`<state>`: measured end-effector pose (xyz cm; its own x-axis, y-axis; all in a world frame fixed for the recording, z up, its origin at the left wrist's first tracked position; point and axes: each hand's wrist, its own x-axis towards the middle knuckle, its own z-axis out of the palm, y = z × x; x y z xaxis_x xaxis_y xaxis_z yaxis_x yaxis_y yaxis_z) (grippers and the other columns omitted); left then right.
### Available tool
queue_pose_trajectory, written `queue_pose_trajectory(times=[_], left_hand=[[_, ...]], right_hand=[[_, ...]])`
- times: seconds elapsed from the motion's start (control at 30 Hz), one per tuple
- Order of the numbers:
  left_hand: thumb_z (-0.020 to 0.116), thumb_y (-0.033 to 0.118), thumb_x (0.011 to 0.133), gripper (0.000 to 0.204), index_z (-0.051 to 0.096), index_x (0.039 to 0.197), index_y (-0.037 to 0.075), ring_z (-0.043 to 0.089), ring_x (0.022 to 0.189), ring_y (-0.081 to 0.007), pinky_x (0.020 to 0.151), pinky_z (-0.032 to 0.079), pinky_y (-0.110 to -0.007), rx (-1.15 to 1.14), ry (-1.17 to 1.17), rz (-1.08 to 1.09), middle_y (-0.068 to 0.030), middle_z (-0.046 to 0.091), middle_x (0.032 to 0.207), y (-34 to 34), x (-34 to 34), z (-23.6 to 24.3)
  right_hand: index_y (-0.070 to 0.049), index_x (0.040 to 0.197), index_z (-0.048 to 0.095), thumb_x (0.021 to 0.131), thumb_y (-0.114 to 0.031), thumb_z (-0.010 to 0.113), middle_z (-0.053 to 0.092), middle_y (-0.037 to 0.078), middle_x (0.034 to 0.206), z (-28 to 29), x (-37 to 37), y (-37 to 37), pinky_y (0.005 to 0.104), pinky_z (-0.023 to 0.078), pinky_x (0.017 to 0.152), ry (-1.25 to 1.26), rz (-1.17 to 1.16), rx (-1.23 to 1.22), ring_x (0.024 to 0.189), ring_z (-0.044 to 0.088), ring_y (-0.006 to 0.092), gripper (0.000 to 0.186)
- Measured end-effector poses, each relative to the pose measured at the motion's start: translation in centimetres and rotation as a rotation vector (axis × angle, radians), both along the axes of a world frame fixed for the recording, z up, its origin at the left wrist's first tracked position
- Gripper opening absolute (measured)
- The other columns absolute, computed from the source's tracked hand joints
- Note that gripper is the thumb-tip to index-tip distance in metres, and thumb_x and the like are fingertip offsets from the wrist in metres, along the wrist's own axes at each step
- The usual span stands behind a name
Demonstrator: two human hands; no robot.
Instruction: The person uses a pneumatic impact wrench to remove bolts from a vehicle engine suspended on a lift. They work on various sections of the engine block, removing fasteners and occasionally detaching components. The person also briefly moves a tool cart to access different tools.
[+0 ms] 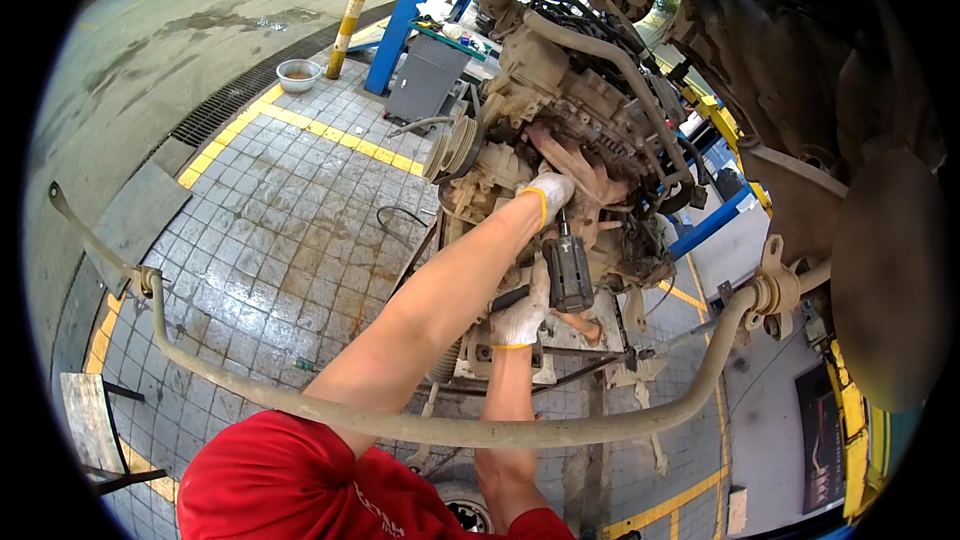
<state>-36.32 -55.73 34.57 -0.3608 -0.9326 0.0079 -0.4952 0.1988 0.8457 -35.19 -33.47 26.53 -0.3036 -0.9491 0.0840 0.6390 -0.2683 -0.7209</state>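
A worn grey tiled floor [290, 250] with yellow painted lines spreads left of the engine [570, 140], a greasy, dust-caked block of cast metal, ribbed pulleys and rubber hoses sitting on a low stand. A long, curved steel bar [420, 425], dull and rust-flecked, sweeps below the engine from the left edge to the right. The left hand [555, 185], in a white knit glove with a yellow cuff, lies flat against the engine's face, fingers spread. Just below it, the gloved right hand [522, 318] is closed around a black power tool [567, 270] with a ribbed body, its tip pointing up into the engine; the bit is hidden. Right of the engine, a car's grimy underbody [800, 70] is cut off by the frame.
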Motion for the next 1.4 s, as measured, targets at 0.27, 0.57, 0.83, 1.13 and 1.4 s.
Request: queue_pose_trajectory(times=[0.27, 0.57, 0.83, 1.13, 1.4], left_hand=[[0.059, 0.033, 0.096, 0.039, 0.069, 0.115, 0.0, 0.069, 0.096, -0.0264, 0.081, 0.053, -0.039, 0.134, 0.358, 0.09, -0.0156, 0.071, 0.106, 7.2, 3.7, 1.4], [0.06, 0.048, 0.096, 0.073, 0.043, 0.144, -0.004, 0.062, 0.1, -0.0277, 0.087, 0.051, -0.042, 0.264, 0.957, 0.289, -0.0202, 0.064, 0.121, 12.9, 10.1, 2.8], [0.06, 0.045, 0.098, 0.058, 0.058, 0.122, -0.007, 0.061, 0.067, -0.0216, 0.061, 0.051, -0.039, 0.355, 1.125, 0.095, -0.0148, 0.064, 0.091, 13.4, 12.1, 5.2], [0.061, 0.029, 0.101, 0.035, 0.063, 0.121, 0.001, 0.071, 0.079, -0.0175, 0.069, 0.061, -0.032, 0.084, 0.834, 0.419, -0.0098, 0.073, 0.1, 11.6, 15.5, -7.1], [0.063, 0.023, 0.098, 0.029, 0.069, 0.113, -0.001, 0.067, 0.084, -0.0131, 0.075, 0.054, -0.029, 0.227, 1.01, 0.345, -0.0069, 0.074, 0.096, 11.8, 16.8, -16.5]], right_hand=[[-0.011, 0.115, 0.059, 0.104, -0.043, 0.053, 0.055, 0.003, 0.077, 1.4, 2.6, 3.6, 0.0293, 0.044, 0.063, -0.097, 0.014, 0.051, 0.068, 0.051, 0.0147, 0.034], [-0.015, 0.123, 0.058, 0.101, -0.045, 0.059, 0.054, -0.001, 0.089, -0.7, 2.2, 7.9, 0.0283, 0.03, 0.052, -0.165, 0.224, -0.195, 0.057, 0.034, 0.0109, 0.037], [-0.014, 0.12, 0.059, 0.1, -0.043, 0.06, 0.05, 0.0, 0.081, -0.7, 1.1, 9.7, 0.0278, 0.026, 0.051, -0.174, 0.213, -0.233, 0.054, 0.029, 0.0109, 0.035], [-0.008, 0.117, 0.056, 0.102, -0.033, 0.056, 0.061, 0.001, 0.103, 0.9, 0.1, 11.0, 0.0246, 0.026, 0.051, -0.116, 0.088, -0.26, 0.055, 0.031, 0.0069, 0.029], [-0.013, 0.119, 0.06, 0.102, -0.038, 0.057, 0.051, -0.002, 0.075, 0.9, -2.3, 10.7, 0.026, 0.024, 0.049, -0.095, 0.105, -0.29, 0.056, 0.033, 0.0087, 0.031]])
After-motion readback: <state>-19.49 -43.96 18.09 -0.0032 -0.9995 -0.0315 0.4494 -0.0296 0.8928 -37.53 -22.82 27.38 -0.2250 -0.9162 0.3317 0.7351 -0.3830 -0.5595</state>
